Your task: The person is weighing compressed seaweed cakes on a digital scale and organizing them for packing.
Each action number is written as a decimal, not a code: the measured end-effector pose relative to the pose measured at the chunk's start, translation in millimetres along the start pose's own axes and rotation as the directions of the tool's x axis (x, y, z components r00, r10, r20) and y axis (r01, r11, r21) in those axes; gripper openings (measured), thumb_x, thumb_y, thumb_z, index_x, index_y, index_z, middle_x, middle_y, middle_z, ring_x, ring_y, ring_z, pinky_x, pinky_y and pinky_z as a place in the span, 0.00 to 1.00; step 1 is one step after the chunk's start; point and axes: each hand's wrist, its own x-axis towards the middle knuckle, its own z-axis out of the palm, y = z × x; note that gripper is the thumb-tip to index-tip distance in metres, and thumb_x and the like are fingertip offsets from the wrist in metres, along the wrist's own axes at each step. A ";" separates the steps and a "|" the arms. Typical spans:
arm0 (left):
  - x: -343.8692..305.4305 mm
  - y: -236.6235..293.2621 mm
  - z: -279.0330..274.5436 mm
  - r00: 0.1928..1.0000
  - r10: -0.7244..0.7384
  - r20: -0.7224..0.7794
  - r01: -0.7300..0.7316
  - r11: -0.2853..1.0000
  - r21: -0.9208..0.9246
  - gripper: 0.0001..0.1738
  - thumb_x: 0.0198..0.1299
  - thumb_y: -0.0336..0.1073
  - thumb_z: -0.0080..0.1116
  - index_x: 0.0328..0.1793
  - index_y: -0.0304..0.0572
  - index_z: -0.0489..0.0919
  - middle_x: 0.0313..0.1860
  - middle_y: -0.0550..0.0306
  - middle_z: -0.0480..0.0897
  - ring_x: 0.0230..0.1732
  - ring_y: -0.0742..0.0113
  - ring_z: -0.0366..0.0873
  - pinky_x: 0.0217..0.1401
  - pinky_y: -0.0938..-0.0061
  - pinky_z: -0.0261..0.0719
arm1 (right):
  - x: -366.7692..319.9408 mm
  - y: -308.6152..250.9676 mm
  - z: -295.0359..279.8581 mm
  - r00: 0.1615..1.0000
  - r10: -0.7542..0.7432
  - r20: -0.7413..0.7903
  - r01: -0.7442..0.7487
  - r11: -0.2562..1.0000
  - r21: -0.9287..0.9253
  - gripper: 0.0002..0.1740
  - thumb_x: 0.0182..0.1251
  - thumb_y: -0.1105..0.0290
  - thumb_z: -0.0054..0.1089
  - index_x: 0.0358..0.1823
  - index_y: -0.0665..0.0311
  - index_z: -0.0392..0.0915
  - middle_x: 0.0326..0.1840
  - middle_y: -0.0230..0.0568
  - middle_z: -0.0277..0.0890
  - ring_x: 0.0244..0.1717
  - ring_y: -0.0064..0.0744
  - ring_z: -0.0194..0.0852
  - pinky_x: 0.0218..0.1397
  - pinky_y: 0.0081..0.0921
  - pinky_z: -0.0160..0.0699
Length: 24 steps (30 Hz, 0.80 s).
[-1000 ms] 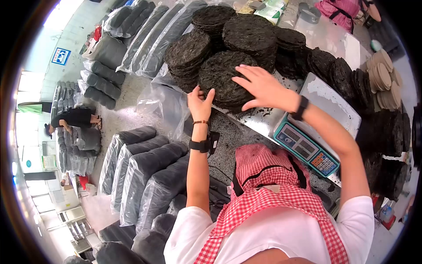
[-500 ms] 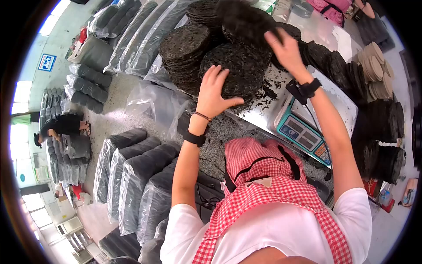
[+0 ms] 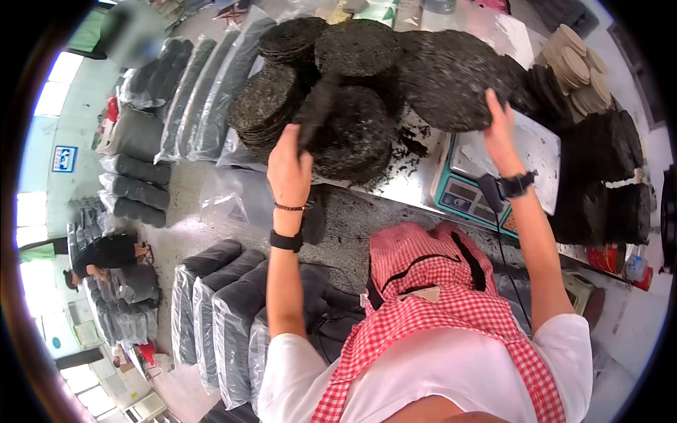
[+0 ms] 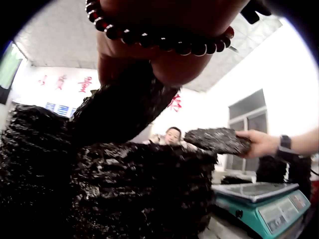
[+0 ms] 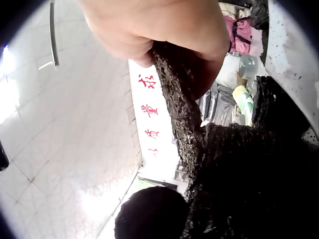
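Observation:
My left hand point(image 3: 289, 173) pinches a dark round disc of what looks like dried seaweed point(image 3: 316, 111), tilted steeply over the left side of the front stack point(image 3: 361, 137). In the left wrist view, thumb and fingers grip that disc point(image 4: 122, 107) just above the stack's top. My right hand point(image 3: 501, 134) holds another wide disc point(image 3: 451, 81) by its near edge, raised by the far left corner of the digital scale point(image 3: 543, 158). The right wrist view shows this disc point(image 5: 175, 112) as thick and rough, between thumb and fingers.
More seaweed stacks point(image 3: 264, 106) stand left of and behind the front one. Dark crumbs point(image 3: 409, 141) litter the metal table. Pale brown discs point(image 3: 568, 60) are piled at the far right. Plastic-wrapped dark rolls point(image 3: 240, 317) stand on the floor at left; a person point(image 3: 106, 255) stands farther off.
Both hands were at the front stack; my right hand has lifted a disc away and carried it right, towards the scale. My left hand has since raised another disc's edge.

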 end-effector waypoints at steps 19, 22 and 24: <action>-20.0 244.5 151.2 0.684 -0.123 0.719 0.684 -0.235 -0.690 0.43 0.60 0.22 0.59 0.78 0.57 0.52 0.70 0.54 0.66 0.66 0.55 0.67 0.64 0.54 0.72 | -96.8 -37.1 -134.8 0.995 -0.010 -0.095 -0.019 0.954 -0.300 0.37 0.69 0.56 0.61 0.70 0.72 0.60 0.68 0.45 0.63 0.69 0.29 0.59 0.67 0.29 0.66; -5.1 259.7 144.7 0.639 -0.111 0.761 0.727 -0.236 -0.645 0.44 0.60 0.20 0.58 0.78 0.57 0.52 0.67 0.53 0.69 0.61 0.56 0.71 0.60 0.57 0.76 | -102.3 -87.8 -233.0 0.906 -0.398 -0.142 0.257 0.786 -0.562 0.41 0.64 0.54 0.65 0.71 0.68 0.58 0.69 0.50 0.62 0.71 0.38 0.59 0.69 0.34 0.63; 6.4 252.9 151.9 0.662 -0.114 0.741 0.718 -0.186 -0.670 0.44 0.60 0.21 0.59 0.78 0.57 0.51 0.65 0.53 0.71 0.59 0.57 0.74 0.59 0.57 0.79 | -102.7 -135.3 -315.1 0.774 -0.627 0.089 0.083 -0.038 -0.996 0.45 0.53 0.52 0.73 0.69 0.61 0.61 0.64 0.56 0.66 0.66 0.51 0.65 0.65 0.41 0.66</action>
